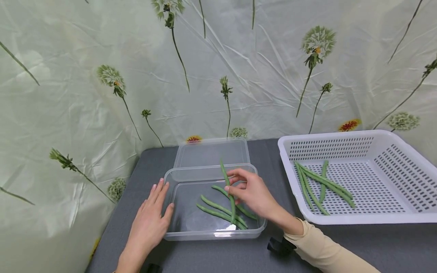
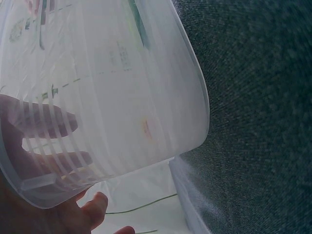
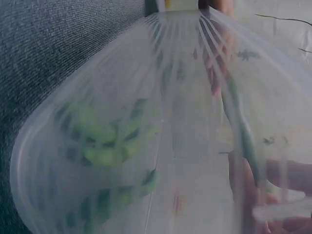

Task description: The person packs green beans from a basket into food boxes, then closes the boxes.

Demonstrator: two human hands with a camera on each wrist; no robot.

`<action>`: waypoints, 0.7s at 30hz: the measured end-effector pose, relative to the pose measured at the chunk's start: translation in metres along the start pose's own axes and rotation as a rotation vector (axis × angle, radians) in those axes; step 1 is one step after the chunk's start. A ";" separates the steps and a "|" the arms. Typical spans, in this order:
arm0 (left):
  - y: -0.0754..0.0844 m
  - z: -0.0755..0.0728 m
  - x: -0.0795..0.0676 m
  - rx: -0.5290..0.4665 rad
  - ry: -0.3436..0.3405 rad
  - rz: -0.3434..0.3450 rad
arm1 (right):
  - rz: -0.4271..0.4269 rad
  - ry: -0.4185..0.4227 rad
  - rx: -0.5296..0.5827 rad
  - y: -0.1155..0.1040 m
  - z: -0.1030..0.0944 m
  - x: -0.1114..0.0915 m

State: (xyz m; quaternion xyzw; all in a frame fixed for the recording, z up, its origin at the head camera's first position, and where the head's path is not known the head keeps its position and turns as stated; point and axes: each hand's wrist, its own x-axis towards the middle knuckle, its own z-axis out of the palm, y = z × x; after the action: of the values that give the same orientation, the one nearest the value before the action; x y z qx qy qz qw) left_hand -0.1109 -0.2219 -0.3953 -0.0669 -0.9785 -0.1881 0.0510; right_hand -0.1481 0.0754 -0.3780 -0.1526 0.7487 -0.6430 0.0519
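Note:
My right hand (image 1: 250, 189) pinches a green bean (image 1: 233, 204) between thumb and fingers, holding it over the right part of a clear plastic container (image 1: 184, 236). Below it, three more green beans (image 1: 215, 213) lie slanting on the container floor. Seen through the cloudy wall in the right wrist view, the held green bean (image 3: 242, 124) runs down to my fingertips. At the container's left edge rests my left hand (image 1: 151, 216), its fingers extended along the rim. The left wrist view shows the fingers (image 2: 46, 119) of that hand through the ribbed wall.
A white perforated basket (image 1: 392, 218) stands on the right with several green beans (image 1: 327, 184) in its left part. Behind the container lies a clear lid (image 1: 213, 151). Everything sits on a grey cloth-covered table (image 1: 211, 256), backed by a flower-printed curtain (image 1: 266, 76).

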 end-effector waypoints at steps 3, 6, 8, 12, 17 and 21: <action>0.000 0.000 0.000 -0.002 0.000 0.000 | 0.028 -0.023 -0.051 0.000 0.001 0.000; 0.000 0.000 0.000 -0.002 0.001 0.001 | 0.023 -0.033 -0.100 0.000 0.003 0.000; 0.000 0.000 -0.001 -0.001 0.001 0.002 | 0.018 -0.037 -0.119 0.000 0.004 0.000; 0.000 0.000 -0.001 0.000 0.005 0.006 | 0.014 -0.042 -0.139 0.002 0.005 0.000; 0.000 0.000 -0.001 -0.003 0.007 0.009 | 0.015 -0.054 -0.133 0.002 0.005 -0.001; 0.000 0.000 0.000 -0.001 0.014 0.014 | 0.005 -0.052 -0.138 0.001 0.004 -0.001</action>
State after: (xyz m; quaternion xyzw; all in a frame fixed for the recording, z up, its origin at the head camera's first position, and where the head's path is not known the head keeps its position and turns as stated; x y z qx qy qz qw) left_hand -0.1105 -0.2219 -0.3953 -0.0724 -0.9776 -0.1886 0.0592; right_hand -0.1460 0.0724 -0.3799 -0.1706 0.7902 -0.5853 0.0621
